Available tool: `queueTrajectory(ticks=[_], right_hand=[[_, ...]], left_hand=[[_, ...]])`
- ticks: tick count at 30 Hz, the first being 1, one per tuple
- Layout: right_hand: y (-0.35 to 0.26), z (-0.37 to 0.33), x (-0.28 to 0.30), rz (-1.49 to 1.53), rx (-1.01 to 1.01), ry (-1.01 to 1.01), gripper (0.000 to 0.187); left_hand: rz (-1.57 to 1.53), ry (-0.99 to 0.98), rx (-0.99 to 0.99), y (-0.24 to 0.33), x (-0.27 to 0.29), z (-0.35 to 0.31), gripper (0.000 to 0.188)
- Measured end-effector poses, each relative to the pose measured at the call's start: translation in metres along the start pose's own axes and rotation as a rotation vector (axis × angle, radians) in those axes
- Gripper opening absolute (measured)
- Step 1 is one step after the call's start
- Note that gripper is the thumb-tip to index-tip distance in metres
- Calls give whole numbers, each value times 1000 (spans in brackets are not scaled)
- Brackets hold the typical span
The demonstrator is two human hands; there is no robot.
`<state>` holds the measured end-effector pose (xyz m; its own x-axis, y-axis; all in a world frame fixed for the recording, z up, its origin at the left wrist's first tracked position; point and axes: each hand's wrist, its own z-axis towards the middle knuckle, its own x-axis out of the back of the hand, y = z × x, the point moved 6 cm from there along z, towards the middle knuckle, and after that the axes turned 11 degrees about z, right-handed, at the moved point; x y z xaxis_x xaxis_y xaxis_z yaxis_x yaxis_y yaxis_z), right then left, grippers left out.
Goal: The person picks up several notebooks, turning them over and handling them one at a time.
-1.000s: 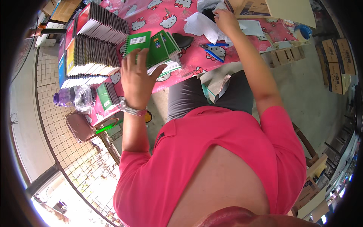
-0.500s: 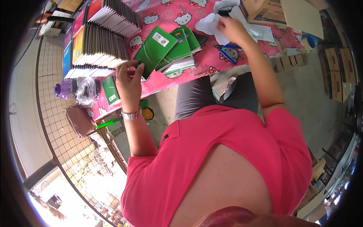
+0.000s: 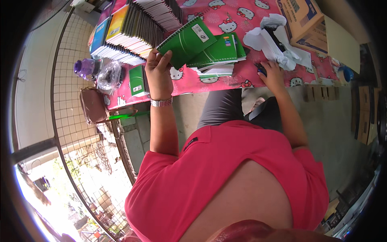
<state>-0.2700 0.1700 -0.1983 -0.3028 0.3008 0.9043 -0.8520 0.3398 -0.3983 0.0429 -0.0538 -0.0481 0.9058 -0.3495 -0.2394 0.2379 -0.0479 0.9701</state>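
My left hand (image 3: 159,76) pinches the near left corner of a green spiral notebook (image 3: 187,42), which is tilted with a white label on its cover. More green notebooks (image 3: 217,52) lie in a stack under and beside it. At the table's front edge my right hand (image 3: 274,76) is curled over a small dark blue tool (image 3: 261,69), mostly hidden under the fingers, so I cannot make out its kind. Beyond that hand lies crumpled white paper (image 3: 282,56) with a black item (image 3: 278,38) on it. Another small green notebook (image 3: 138,80) rests left of my left wrist.
Tall stacks of spiral notebooks (image 3: 133,34) stand at the back left. A purple bottle (image 3: 84,69), a clear plastic bag (image 3: 109,76) and a brown pouch (image 3: 92,105) are at the left edge. A cardboard box (image 3: 308,30) stands back right on the pink patterned tablecloth (image 3: 229,26).
My right hand has come from the white paper down to the blue tool near the table edge. My left hand keeps its notebook corner. The whole view has shifted.
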Motion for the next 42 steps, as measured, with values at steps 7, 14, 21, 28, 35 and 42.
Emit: queueTrajectory(ticks=[7,14,21,28,35,42], right_hand=[[10,-3,-7,60,45,8,52],[5,3,-2,39,58,-34,50],[-3,7,20,191,68,116,30],[67,103,58,187,-53,434,21],[88,156,5,8,-332,4,29],[104,156,82,201,-158,228,24]], left_hand=[[259,345,-207,71,98,-22,14],[1262,281,-225,51,130,-14,13],[622,403,295,-79,150,1,38],[1638,303,-231,-87,104,-42,47],[1325,-288,-1031,40,-108,-50,39],[1365,-659,-959,44,-139,-39,20]])
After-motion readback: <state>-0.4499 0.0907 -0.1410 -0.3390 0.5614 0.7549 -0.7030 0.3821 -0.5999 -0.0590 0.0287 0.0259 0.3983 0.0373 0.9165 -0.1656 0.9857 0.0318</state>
